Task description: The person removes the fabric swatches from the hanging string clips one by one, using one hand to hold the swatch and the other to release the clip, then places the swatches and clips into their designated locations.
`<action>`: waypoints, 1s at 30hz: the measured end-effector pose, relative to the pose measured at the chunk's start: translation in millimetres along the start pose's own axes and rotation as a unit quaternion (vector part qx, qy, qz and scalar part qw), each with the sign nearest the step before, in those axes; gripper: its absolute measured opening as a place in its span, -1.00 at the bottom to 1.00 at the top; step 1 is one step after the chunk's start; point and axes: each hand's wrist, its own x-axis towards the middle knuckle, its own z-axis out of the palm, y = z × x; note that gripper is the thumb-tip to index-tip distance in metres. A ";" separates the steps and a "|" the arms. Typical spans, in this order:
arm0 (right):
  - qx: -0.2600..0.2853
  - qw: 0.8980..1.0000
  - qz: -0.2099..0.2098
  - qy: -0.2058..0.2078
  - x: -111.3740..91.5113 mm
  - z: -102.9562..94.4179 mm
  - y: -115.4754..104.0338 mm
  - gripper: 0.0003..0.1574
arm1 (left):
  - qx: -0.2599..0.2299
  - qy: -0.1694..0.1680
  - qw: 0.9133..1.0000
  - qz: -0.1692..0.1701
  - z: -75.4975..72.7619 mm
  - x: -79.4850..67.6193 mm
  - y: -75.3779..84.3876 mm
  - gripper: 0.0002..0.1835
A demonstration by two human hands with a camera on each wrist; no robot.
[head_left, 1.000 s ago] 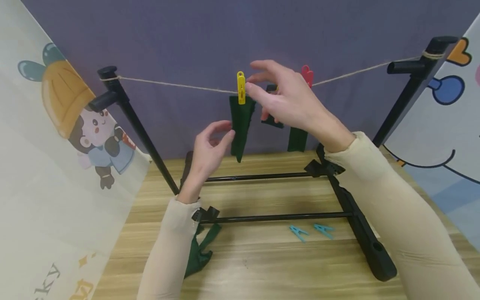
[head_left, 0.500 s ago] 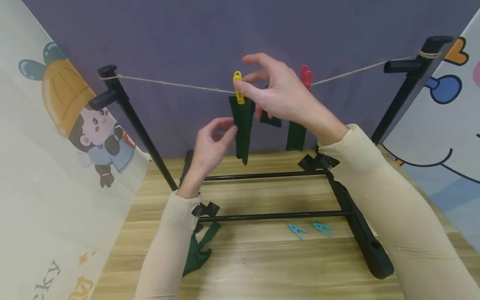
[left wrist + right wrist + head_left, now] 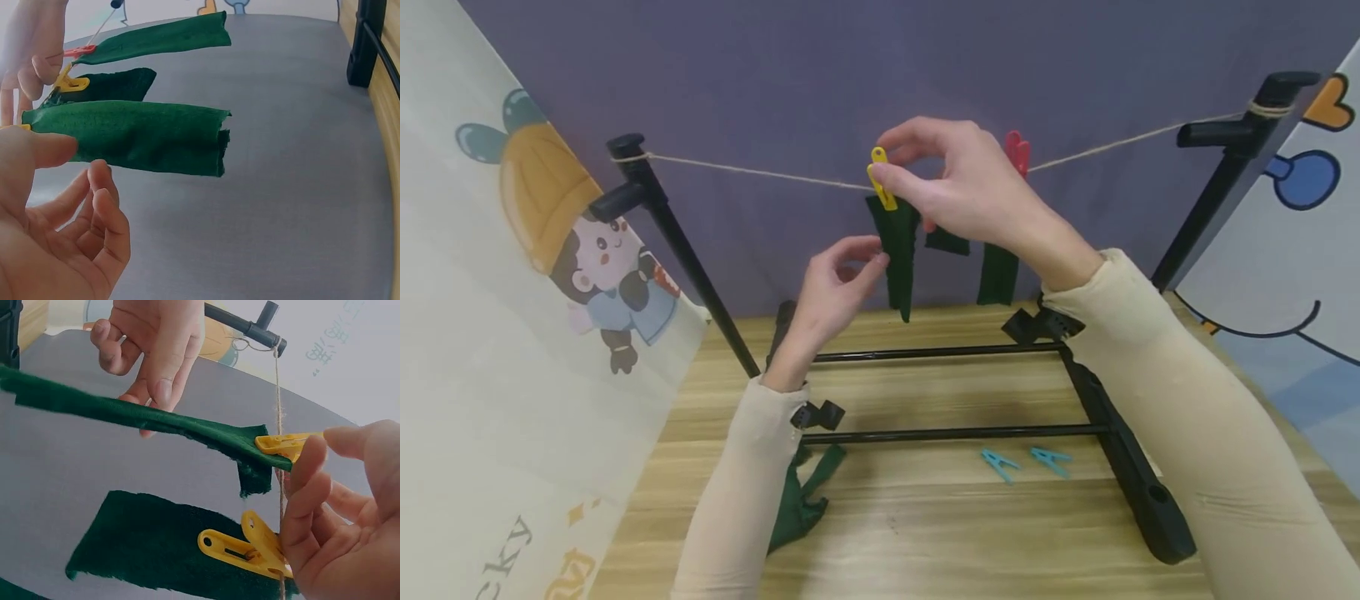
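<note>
Green cloth hangs, a tilted yellow clothespin at its top.

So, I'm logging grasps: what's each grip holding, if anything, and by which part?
The right grip pinches a yellow clothespin by its handle end; whether the left grip holds the nearest green cloth is unclear.

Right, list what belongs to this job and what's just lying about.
In the job, I'd say: pinched yellow clip, hanging green cloth, string, black rack, red clip.

Lying about, perhaps for later: one blue clip, another blue clip, loose green cloth.
</note>
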 end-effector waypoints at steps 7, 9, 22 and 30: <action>-0.102 0.991 -0.070 0.045 1.4 1.5 -0.8 -0.49 | 0.021 0.027 0.999 0.023 -4.2 2.6 -10.9 -0.66; -0.118 0.988 -0.079 0.053 2.2 2.0 -1.0 -0.52 | 0.028 0.035 0.999 0.027 -4.6 2.0 -10.5 -0.66; -0.093 0.994 -0.031 0.057 -4.3 -1.2 3.8 -0.53 | 0.018 0.047 0.998 0.026 0.0 -9.8 19.7 -0.75; -0.033 0.996 0.001 0.085 -9.8 -2.8 9.2 -0.56 | 0.018 0.040 0.998 0.047 1.6 0.9 -7.8 -0.68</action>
